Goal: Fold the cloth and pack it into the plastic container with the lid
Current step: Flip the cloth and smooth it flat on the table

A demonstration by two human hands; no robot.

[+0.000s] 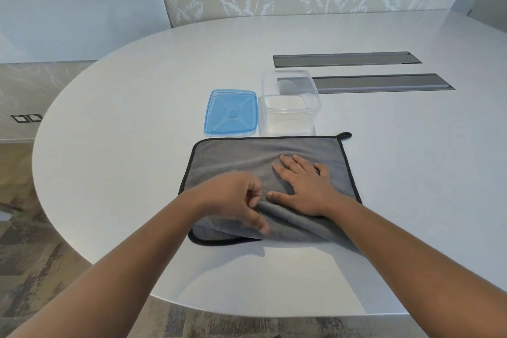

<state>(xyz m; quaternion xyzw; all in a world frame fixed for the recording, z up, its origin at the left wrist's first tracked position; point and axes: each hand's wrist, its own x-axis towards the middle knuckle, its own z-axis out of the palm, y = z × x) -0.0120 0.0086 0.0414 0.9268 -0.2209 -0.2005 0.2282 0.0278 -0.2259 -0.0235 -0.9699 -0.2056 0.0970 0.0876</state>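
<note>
Right hand [304, 185] flat, open, pinning cloth [236, 156]; left hand [241, 200] pinching near fold: pull it far-side, align edges, smooth before boxing.

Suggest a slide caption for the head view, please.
Right hand flattens the grey cloth while the left hand pinches a fold.

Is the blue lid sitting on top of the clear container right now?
No, the blue lid lies flat on the table, left of the open clear container.
</note>
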